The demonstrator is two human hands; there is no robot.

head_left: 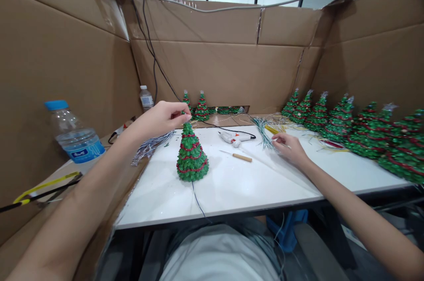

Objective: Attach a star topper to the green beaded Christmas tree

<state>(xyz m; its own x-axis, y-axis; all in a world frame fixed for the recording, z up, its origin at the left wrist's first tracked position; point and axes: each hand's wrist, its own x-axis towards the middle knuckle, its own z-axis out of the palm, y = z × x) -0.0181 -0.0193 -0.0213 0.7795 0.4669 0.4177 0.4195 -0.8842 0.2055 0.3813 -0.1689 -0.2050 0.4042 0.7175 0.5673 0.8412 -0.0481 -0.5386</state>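
Note:
A small green beaded Christmas tree (192,157) with red garland stands upright on the white table, a thin dark wire running from its base over the front edge. My left hand (165,117) is closed in a pinch at the tree's tip, and the fingers hide the very top. To the right, my right hand (289,148) has its fingers drawn together at the near ends of a bundle of green and white wires (263,131). Between the hands lie a wooden-handled awl (242,157) and a white hot glue gun (236,138) with a clear stick at its back.
Several finished trees (367,133) line the right side; two more (201,108) stand at the back. Loose wires (154,143) lie at the left edge near a blue-capped water bottle (77,135). Cardboard walls (212,64) enclose the table (159,206).

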